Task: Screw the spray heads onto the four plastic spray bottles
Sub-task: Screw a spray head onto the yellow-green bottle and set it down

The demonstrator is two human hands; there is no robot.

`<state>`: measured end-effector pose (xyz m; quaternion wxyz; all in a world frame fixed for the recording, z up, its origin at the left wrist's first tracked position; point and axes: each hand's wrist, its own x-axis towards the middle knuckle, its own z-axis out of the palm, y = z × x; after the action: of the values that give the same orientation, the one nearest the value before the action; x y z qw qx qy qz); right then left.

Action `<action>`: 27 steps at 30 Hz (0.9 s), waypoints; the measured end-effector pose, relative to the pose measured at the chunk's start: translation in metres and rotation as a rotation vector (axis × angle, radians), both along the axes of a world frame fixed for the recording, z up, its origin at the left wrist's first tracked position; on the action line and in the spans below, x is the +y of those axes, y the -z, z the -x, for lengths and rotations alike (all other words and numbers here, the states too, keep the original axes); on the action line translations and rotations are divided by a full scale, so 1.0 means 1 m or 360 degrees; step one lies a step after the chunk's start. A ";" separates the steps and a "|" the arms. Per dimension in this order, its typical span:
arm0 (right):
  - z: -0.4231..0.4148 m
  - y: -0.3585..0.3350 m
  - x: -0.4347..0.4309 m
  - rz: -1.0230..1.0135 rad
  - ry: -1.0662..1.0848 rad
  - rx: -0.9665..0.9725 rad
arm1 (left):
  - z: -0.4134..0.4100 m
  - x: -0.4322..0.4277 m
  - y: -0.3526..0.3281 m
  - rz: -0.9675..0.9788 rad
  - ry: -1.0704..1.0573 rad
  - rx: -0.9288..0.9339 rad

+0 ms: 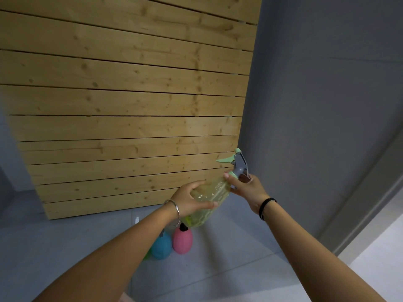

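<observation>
A person's two bare arms reach forward and down over a grey tiled floor (229,269), in front of a panel of pale wooden slats (130,94).

Lowest and furthest left of the task's things, a sliver of green (146,256) peeks from behind the left forearm; it may be another bottle, but too little shows to tell. Just beside it on the floor stands a blue bottle (161,247) with something grey at its neck, largely hidden by the arm, so whether its head is fitted cannot be told. Touching or nearly touching it is a pink bottle (182,240) with a dark part at its top (a neck or a fitted head, unclear).

Above these, held in the air and tilted up to the right, is a clear yellow-green bottle (207,201). The left hand (189,201) wraps its body, fingers clamped around it. The right hand (246,188) grips the collar of a green-and-grey spray head (238,162) seated on the neck, fingers closed on it.

This bottle looks to be mid-tightening; how many of the four are finished cannot be judged here.
</observation>
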<state>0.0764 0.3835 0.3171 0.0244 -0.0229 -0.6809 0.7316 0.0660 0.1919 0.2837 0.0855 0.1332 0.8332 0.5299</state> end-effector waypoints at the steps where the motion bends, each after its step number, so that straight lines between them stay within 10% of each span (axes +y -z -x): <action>1: 0.000 0.001 -0.002 0.0017 0.0054 -0.0012 | -0.001 0.000 -0.001 0.0026 -0.0033 0.0044; 8: 0.006 0.002 -0.012 0.0213 0.0287 -0.0157 | -0.001 0.005 -0.009 0.0578 -0.0351 0.0591; 15: 0.008 -0.002 -0.011 0.0025 0.0354 0.0110 | 0.008 0.001 -0.011 0.0275 -0.0350 0.0753; 18: 0.009 -0.008 -0.005 0.0124 0.0399 0.0138 | 0.012 0.001 -0.017 -0.0233 -0.0649 0.0416; 22: 0.011 -0.015 0.002 0.0283 0.0368 0.0133 | 0.010 0.001 -0.030 -0.0791 -0.0585 -0.0854; 27: 0.013 -0.013 0.006 0.0364 0.0327 0.0071 | 0.006 0.008 -0.032 -0.0547 -0.0444 -0.0831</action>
<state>0.0635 0.3897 0.3304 0.1115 -0.0789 -0.5864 0.7984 0.0604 0.2002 0.3155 0.1990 -0.1096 0.6919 0.6853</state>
